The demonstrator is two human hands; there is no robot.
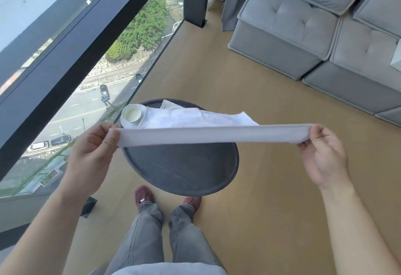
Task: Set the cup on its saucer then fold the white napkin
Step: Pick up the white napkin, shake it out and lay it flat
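The white napkin (208, 135) is stretched out flat in the air above a round dark table (184, 168). My left hand (95, 151) pinches its left end and my right hand (321, 155) pinches its right end. Its far part droops onto the table behind the near folded edge. A white cup (131, 113) stands upright on its white saucer (128, 124) at the table's far left, touching the napkin's far part.
A floor-to-ceiling window (65, 79) runs along the left, close to the table. A grey sofa (325, 32) stands at the back right. My legs and red shoes (144, 194) are just in front of the table on a wooden floor.
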